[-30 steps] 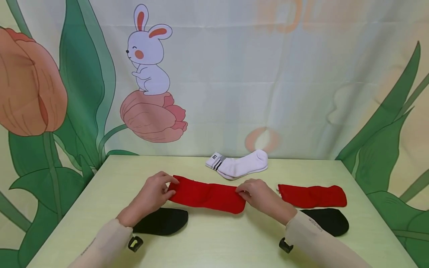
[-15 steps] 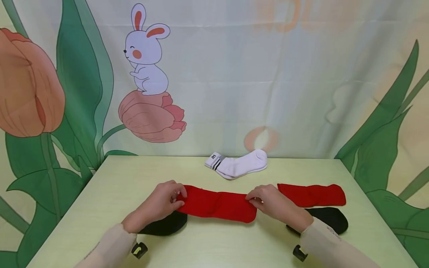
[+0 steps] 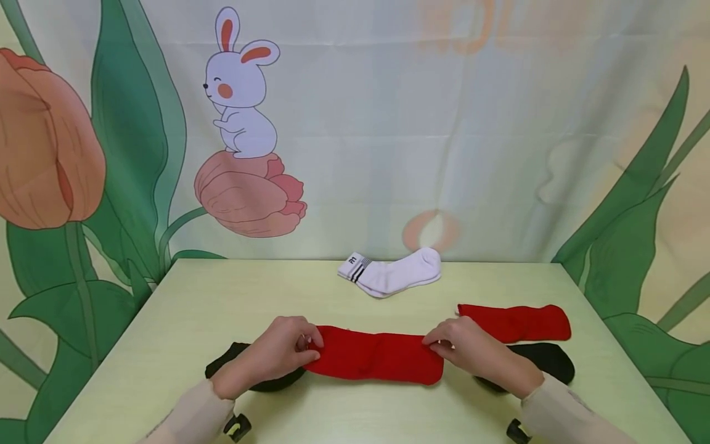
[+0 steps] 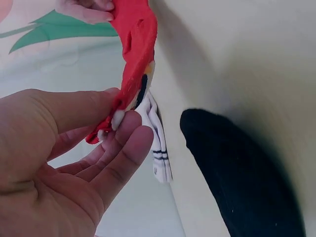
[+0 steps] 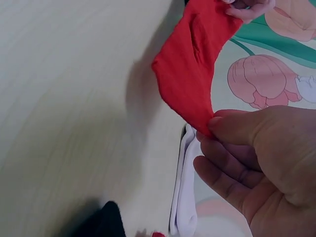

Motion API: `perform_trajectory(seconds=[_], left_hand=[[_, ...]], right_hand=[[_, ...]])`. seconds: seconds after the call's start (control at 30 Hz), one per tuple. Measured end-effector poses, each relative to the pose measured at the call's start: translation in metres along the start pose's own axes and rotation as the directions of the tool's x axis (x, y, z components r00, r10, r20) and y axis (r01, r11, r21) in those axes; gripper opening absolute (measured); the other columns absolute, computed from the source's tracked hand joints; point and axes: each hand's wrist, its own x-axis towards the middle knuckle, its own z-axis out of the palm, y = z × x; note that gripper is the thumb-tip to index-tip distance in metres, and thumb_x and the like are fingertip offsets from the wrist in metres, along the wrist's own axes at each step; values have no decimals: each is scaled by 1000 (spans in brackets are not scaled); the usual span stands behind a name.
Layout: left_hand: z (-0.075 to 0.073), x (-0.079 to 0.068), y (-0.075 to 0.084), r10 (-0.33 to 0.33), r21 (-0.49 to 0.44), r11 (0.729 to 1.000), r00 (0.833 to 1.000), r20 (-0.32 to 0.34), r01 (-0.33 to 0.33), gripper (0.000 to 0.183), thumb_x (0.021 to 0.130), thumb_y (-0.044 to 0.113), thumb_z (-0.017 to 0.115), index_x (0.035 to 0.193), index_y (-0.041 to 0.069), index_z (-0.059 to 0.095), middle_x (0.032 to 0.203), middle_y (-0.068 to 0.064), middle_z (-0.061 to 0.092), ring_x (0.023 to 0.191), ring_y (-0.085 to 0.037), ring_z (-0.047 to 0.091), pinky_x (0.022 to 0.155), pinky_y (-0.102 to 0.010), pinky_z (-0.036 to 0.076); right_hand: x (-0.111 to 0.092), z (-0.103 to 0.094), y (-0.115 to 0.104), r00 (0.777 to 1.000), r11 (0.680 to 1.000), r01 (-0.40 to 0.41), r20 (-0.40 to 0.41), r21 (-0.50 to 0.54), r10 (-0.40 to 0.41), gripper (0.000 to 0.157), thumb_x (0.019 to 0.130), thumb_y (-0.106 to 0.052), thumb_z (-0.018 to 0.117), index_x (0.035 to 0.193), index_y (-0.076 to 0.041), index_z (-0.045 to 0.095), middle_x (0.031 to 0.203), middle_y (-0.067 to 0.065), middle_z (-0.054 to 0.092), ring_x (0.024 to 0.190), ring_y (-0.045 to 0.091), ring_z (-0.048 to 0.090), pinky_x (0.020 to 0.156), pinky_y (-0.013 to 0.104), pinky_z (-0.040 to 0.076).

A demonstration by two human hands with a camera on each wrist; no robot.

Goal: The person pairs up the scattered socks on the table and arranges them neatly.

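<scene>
A red sock (image 3: pixel 377 356) is stretched between both hands, held up off the table with its shadow below. My left hand (image 3: pixel 285 351) pinches its left end between thumb and fingers; the left wrist view shows pale fluffy bits at that edge and a patterned underside (image 4: pixel 143 86). With thumb and fingertips, my right hand (image 3: pixel 477 351) pinches the upper corner of the other end. Beneath the left forearm lies a black sock (image 3: pixel 230 357), partly covered. Another black sock (image 3: pixel 546 361) lies beside the right forearm, and a second red sock (image 3: pixel 516 324) lies just behind it.
A pair of white socks (image 3: pixel 391 274) with black stripes lies at the back of the table (image 3: pixel 249 283). Behind the table hangs a printed curtain (image 3: pixel 355 154) with a rabbit and flowers.
Both hands have carried the red sock toward the near side and to the right, keeping it stretched. The other socks have stayed where they were.
</scene>
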Motion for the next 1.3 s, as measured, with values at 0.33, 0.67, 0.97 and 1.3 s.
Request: perform_trajectory(seconds=[0.33, 0.67, 0.97, 1.3], left_hand=[[11, 0, 9, 40, -12, 999, 998, 58, -39, 6, 83, 7, 76, 86, 12, 74, 78, 8, 62, 66, -8, 53, 60, -23, 47], [25, 1, 14, 60, -48, 997, 984, 169, -52, 8, 82, 7, 78, 87, 11, 73, 81, 8, 63, 70, -9, 56, 64, -19, 49], [32, 4, 19, 40, -27, 999, 967, 252, -34, 10, 82, 7, 78, 89, 12, 75, 83, 7, 65, 73, -10, 57, 66, -18, 49], [39, 7, 20, 13, 48, 998, 951, 310, -29, 10, 83, 8, 77, 91, 14, 75, 83, 9, 65, 75, -9, 57, 68, -17, 49]], right_hand=[[-17, -8, 2, 990, 991, -117, 86, 60, 112, 25, 83, -11, 77, 108, -15, 76, 100, -7, 72, 89, 8, 67, 75, 21, 55], [-28, -7, 5, 990, 993, -85, 120, 82, 75, 21, 83, -7, 76, 104, -13, 77, 96, -8, 72, 88, 7, 67, 78, 27, 56], [-30, -6, 7, 985, 992, -95, 153, 78, 82, 21, 82, -6, 76, 103, -12, 77, 96, -6, 73, 87, 8, 67, 77, 26, 56], [-29, -2, 7, 971, 992, -128, 206, 12, 122, 21, 82, -9, 77, 103, -14, 77, 93, -8, 72, 82, 4, 64, 76, 25, 55]])
